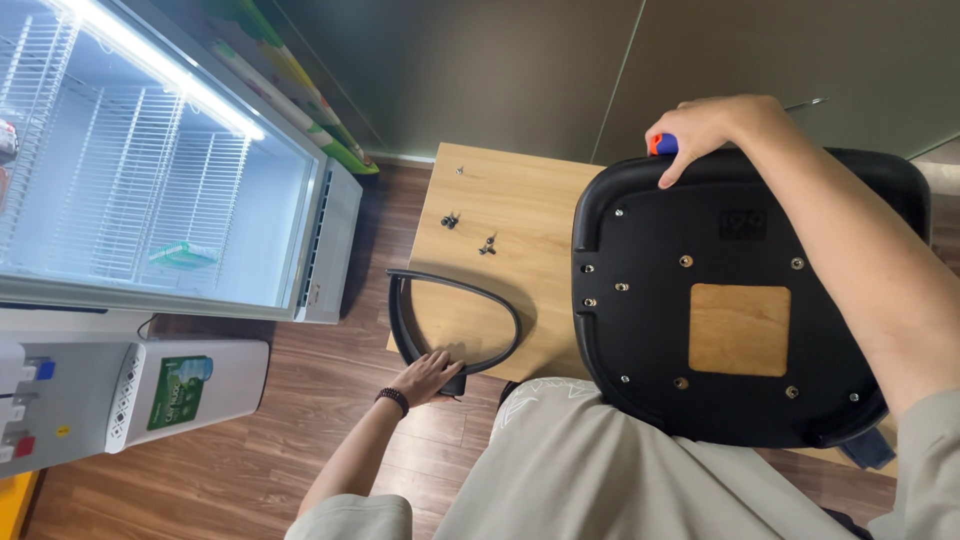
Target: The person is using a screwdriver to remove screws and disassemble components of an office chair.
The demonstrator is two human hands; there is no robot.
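L hand (428, 374) flat, fingers open on black armrest (452, 318) lower centre; R hand (700, 128) closed round orange/blue tool handle (661, 145) at top edge of seat base (730, 300), centre-right. Risk imo: armrest overhangs table (520, 215) edge, a nudge drops it; loose screws (468, 232) could roll. Green rectangular label (180, 392) on white dispenser (130, 400), lower left.

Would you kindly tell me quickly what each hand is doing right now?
Left hand: open, fingers spread, resting on the black armrest on the wooden table.
Right hand: closed on an orange-and-blue tool handle at the black seat base edge.
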